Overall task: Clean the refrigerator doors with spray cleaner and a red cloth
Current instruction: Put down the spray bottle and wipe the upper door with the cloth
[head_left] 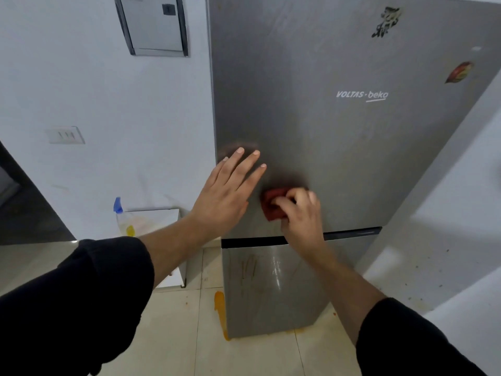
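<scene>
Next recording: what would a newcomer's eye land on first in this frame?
The right hand bunches a red cloth against the lower part of the upper refrigerator door, while the left hand lies flat on the door beside it. Also striking: an orange smear at the foot of the fridge's left edge, and a blue-topped spray bottle on the white stand to its left.

Dimly and softly lit indoors, with a cool grey cast. Throws blurred dark shadows of the left hand [227, 194] and right hand [301, 213] onto the brushed upper refrigerator door [339, 145]. Catches a pale vertical streak of glare on the lower door [292, 294]. Smears the right hand and red cloth [272, 204] with motion blur. Bends straight edges outward toward the corners, wide-angle fashion. Loses all detail in the black sleeves [81, 294].
</scene>
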